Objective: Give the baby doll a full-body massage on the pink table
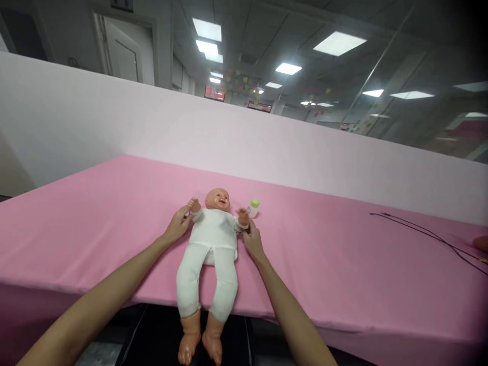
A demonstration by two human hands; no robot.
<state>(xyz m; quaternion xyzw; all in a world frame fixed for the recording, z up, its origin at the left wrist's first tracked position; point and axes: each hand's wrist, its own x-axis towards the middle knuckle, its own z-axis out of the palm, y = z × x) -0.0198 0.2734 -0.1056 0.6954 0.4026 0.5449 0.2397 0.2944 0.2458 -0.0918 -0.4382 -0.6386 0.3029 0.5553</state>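
The doll [213, 229] lay on its back at the front edge of the pink-covered desk [324, 264], its feet reaching beyond this edge. The left grip [179, 223] pinched one doll hand between thumb and fingers; the right grip [253, 242] held the other wrist, its fingers partly hidden. With the feet unsupported, a pull toward the front edge could, I judged, slide the doll off. A swinging doll arm could also knock the bottle [253, 209] just beside it.
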